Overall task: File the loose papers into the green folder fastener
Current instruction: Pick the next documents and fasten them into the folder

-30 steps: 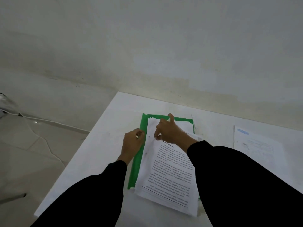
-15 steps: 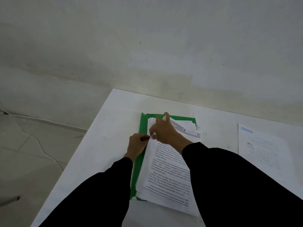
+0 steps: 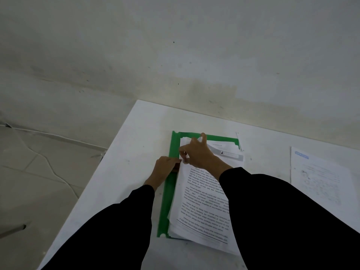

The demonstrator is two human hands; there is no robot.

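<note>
Left hand (image 3: 167,166): fingers curled, knuckles up, resting on the flat green plastic folder (image 3: 169,193) at the 9 o'clock edge of the stack of printed white paper sheets (image 3: 204,207). Its fingertips are hidden, so I cannot tell what it grips.
Right hand (image 3: 197,153): thumb and bent fingers pinch the stack's 9 o'clock edge; one finger points straight toward 12 o'clock.
Folder: flat on the white table (image 3: 134,152), long axis 6 to 12 o'clock, bare green strip along 9 o'clock.
Single loose white sheet (image 3: 319,178): at 3 o'clock, well apart.
</note>
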